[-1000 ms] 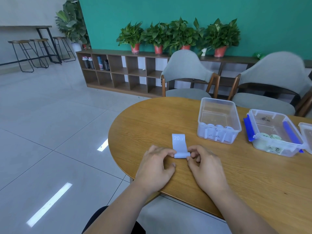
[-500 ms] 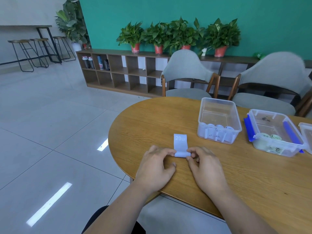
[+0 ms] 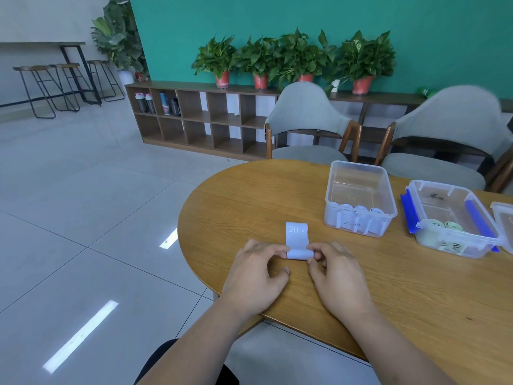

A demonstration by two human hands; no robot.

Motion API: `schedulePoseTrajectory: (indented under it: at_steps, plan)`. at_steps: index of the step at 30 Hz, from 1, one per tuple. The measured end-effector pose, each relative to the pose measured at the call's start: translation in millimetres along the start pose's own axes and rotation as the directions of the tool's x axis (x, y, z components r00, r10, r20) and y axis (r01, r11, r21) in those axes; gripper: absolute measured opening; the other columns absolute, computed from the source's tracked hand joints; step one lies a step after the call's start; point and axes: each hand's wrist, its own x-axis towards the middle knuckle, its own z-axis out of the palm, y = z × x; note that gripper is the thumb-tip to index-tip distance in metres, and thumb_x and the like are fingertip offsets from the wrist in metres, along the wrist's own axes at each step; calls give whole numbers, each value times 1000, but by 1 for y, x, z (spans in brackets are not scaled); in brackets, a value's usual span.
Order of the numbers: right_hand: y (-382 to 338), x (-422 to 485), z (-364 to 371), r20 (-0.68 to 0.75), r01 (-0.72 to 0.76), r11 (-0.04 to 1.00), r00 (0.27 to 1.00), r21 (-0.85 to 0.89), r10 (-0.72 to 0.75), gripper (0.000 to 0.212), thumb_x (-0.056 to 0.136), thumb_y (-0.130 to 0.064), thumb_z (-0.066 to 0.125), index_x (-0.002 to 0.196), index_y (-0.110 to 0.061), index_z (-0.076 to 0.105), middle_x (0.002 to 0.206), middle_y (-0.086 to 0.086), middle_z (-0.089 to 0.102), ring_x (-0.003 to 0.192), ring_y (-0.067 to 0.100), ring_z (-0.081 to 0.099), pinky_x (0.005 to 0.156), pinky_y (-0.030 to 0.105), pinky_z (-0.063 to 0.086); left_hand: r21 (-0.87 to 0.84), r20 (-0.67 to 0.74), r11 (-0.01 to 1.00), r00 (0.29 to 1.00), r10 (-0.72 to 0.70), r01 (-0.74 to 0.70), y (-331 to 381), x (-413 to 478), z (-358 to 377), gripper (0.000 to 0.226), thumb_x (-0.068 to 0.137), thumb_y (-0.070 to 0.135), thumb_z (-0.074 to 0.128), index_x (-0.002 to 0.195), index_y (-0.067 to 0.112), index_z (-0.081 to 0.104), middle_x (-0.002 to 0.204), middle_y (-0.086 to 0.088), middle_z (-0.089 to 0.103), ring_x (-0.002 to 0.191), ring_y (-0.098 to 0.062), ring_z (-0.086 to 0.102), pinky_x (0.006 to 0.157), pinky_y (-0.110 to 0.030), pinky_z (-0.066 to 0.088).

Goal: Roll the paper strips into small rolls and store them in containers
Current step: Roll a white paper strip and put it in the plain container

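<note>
Head view: left hand (image 3: 256,273) and right hand (image 3: 337,273) each pinch one end of a half-rolled pale blue paper strip (image 3: 297,240) lying on the wooden table (image 3: 416,287). The unrolled end, marked "20 LB", lies flat. A clear container (image 3: 361,200) with blue rolls stands near, a blue-clipped container (image 3: 452,218) with green rolls beside it.

Office-style lounge: teal wall (image 3: 305,18), potted plants (image 3: 299,54) on cubby shelving (image 3: 205,120), bar stools (image 3: 63,87), padded chairs (image 3: 305,115).
</note>
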Motion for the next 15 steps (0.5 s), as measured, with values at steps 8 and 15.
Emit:
schedulePoseTrajectory:
  at_steps: [8,15]
  plan:
    - [1,0,0,9,-16,1000,1000,14,16,26,93,-23,72,118,-27,74,96,-17,58,90,8,56,81,30,52,25,21,1000,1000,15,-15,0,0,0,44,89,40,66,132,37,67,116,30,66,116,5,45,106,-31,42]
    - [-3,0,-4,-6,-24,997,1000,75,24,23,93,-23,71,113,-34,67,89,-20,57,84,3,55,76,29,50,-2,12,1000,1000,-8,8,1,-1,0,41,87,39,67,127,41,66,112,32,65,115,5,45,104,-30,44]
